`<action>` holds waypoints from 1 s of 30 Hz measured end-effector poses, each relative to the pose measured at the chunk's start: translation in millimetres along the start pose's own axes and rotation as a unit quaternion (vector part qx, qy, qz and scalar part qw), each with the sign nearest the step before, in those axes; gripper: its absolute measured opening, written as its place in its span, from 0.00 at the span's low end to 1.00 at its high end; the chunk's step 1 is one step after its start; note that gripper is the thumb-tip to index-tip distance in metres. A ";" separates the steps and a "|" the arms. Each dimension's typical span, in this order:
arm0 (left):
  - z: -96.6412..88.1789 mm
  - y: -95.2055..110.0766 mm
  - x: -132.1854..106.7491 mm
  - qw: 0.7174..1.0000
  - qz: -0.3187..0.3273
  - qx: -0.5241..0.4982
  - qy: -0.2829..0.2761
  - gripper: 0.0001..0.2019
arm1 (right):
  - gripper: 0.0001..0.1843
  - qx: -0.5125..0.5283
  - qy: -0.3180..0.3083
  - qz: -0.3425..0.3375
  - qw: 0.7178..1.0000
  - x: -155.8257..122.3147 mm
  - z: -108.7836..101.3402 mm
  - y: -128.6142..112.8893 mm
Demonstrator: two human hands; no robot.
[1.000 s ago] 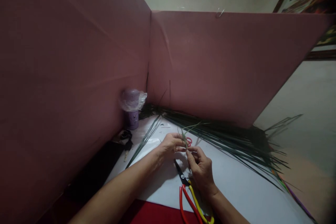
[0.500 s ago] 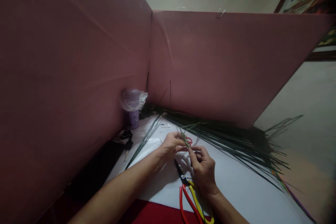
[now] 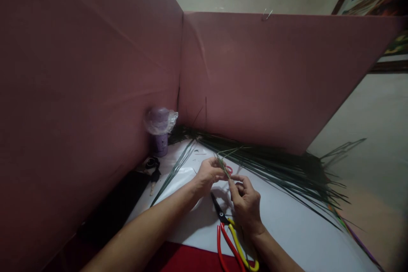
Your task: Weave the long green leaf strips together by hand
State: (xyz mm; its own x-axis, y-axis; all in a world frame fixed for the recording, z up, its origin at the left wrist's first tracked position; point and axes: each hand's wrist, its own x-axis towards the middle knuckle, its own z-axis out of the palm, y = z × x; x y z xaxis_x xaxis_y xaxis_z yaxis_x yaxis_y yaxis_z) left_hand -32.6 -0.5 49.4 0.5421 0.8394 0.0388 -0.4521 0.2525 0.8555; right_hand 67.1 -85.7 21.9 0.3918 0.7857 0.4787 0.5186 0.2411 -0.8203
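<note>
Some thin green leaf strips (image 3: 223, 165), looped and folded at the top, are held between my two hands above the white table surface. My left hand (image 3: 208, 174) is closed, pinching the strips from the left. From the right, my right hand (image 3: 245, 199) grips their lower end between thumb and fingers. Just behind the hands shows a small red ring-shaped piece (image 3: 229, 170), partly hidden. Below them lie scissors (image 3: 222, 216) with black blades and one red and one yellow handle, the yellow one partly behind my right wrist.
A large pile of long green leaf strips (image 3: 270, 161) runs along the back panel. More strips (image 3: 177, 170) lie to the left. A purple cup (image 3: 161, 142) under clear plastic, keys (image 3: 154, 174) and a black flat item (image 3: 117, 208) are at the left. Pink panels (image 3: 255, 80) enclose the back and left.
The hands keep almost the same pose on the leaf strips. The whole view has shifted very slightly.
</note>
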 end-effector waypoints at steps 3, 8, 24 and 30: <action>0.1 0.5 0.5 1.000 0.002 -0.001 -0.003 0.13 | 0.12 -0.006 -0.002 -0.008 1.000 -0.5 -0.2 -0.2; 1.1 2.7 -0.1 1.000 0.003 0.005 0.003 0.13 | 0.11 -0.008 0.014 0.008 1.000 3.2 -2.0 4.1; 4.0 0.0 -1.6 0.999 -0.006 -0.003 0.043 0.13 | 0.11 0.077 -0.025 0.053 0.995 1.9 -0.6 -0.2; 3.5 -2.5 -1.7 0.999 -0.004 0.000 0.046 0.13 | 0.11 0.126 -0.038 0.098 0.986 4.7 0.1 4.0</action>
State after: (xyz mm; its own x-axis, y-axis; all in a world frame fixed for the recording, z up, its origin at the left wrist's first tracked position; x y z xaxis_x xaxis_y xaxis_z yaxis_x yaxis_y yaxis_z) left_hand -29.9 -4.3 49.0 0.4794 0.8775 -0.0161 -0.4475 0.2602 0.8556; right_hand 71.0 -81.0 20.9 0.4028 0.8697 0.2852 0.2296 0.2057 -0.9513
